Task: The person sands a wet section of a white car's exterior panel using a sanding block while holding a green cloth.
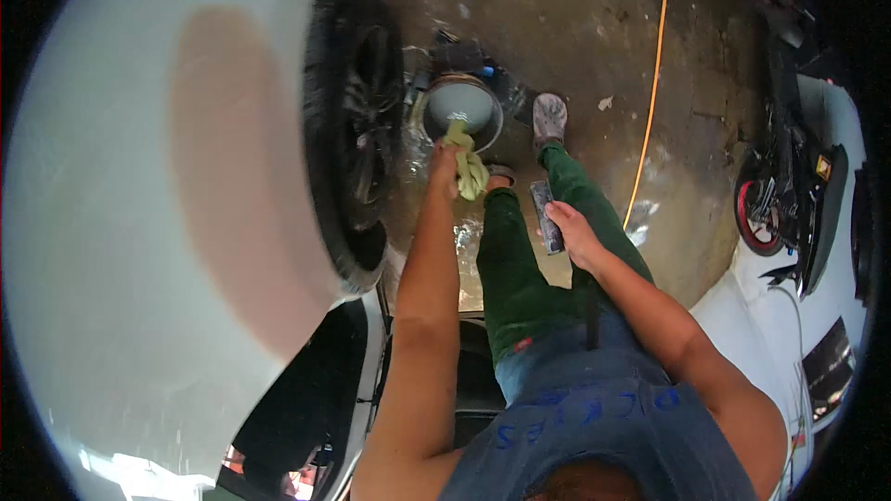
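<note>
My left hand (445,167) is closed around a yellow-green cloth (471,175). Part of the cloth hangs at the near rim of a round bucket (499,121) with greyish liquid in it; from here I cannot tell whether its tip is wet. In front of my thighs, my right hand (574,230) grips a flat grey block (546,213) that looks like a sanding block, its long side pointing away from me. To my left is a pale car body panel (102,176) bearing a long, matte pinkish-brown patch (227,148). Neither hand touches the panel.
The car's black wheel (367,121) stands between the panel and the bucket. Dark items (457,57) lie behind the bucket. An orange hose or cord (657,65) crosses the wet, stained floor (575,19). A motorcycle with red-rimmed wheels (756,213) is at the right, beside another white vehicle (742,315).
</note>
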The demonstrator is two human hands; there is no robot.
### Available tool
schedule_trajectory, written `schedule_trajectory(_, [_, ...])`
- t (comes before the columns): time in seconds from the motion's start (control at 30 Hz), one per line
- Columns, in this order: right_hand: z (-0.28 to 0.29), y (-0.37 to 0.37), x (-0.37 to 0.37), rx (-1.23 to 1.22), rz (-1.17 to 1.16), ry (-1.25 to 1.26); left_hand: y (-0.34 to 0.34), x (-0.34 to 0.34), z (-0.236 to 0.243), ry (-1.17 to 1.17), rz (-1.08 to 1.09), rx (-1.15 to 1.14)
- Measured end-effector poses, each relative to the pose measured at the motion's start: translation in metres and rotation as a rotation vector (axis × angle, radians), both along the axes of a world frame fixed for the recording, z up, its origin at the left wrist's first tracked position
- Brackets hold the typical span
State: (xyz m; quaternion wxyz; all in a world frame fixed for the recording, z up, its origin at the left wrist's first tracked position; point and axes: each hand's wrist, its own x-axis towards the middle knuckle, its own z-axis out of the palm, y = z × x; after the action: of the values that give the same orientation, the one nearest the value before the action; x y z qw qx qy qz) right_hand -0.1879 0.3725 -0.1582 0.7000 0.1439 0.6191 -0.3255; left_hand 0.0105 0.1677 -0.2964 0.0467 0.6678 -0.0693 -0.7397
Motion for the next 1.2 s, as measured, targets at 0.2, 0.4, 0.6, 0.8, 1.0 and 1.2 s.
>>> schedule_trajectory(0.2, [-0.100, 0.015, -0.030, 0.046, -0.025, -0.055, -0.012, -0.021, -0.189, -0.407, -0.755, -0.390])
schedule_trajectory(0.4, [-0.125, -0.002, -0.041, 0.166, -0.125, -0.187, 0.015, -0.002, -0.334, -0.632, -1.538, -0.324])
schedule_trajectory(0.6, [-0.124, -0.006, -0.053, 0.127, -0.088, -0.219, -0.011, 0.010, -0.362, -0.424, -1.596, -0.398])
schedule_trajectory(0.8, [-0.132, 0.022, -0.054, 0.097, 0.007, 0.009, -0.002, -0.045, -0.211, -0.315, -0.851, -0.231])
schedule_trajectory(1.0, [-0.082, -0.007, -0.071, -0.078, 0.192, 0.215, -0.030, -0.045, 0.058, -0.387, -0.697, -0.845])
schedule_trajectory(1.2, [0.057, -0.141, -0.049, -0.563, 0.387, 0.596, -0.096, -0.020, 0.366, -0.263, -1.130, -1.171])
